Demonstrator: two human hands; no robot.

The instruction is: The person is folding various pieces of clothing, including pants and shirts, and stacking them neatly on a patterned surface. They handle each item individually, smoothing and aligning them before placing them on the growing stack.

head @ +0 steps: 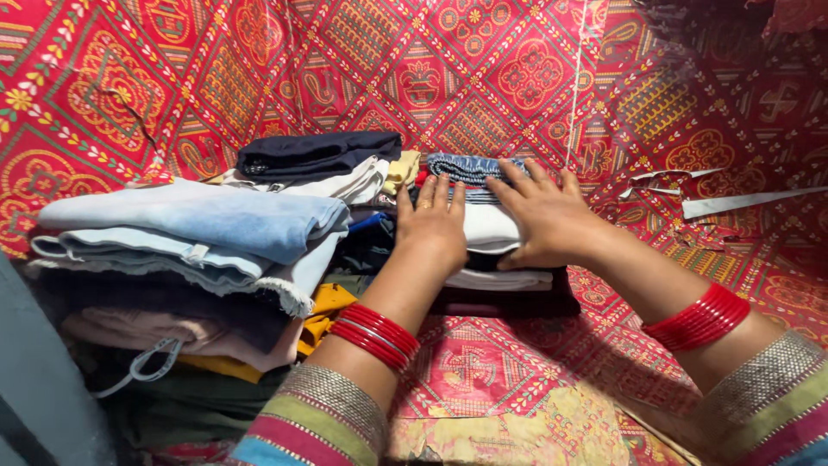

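1. Our left hand (431,226) lies flat, fingers stretched out, on a small stack of folded clothes (496,259), gripping nothing.
2. Our right hand (548,216) presses palm-down on that stack too, fingers spread.
3. The stack sits on the red patterned cloth (517,69), just beside a bigger pile of folded jeans (198,233).

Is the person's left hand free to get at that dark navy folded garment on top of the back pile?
Probably yes. The left hand lies flat on the small stack of folded clothes, holding nothing, and the navy garment sits uncovered on top of its pile just beyond, with nothing between them.
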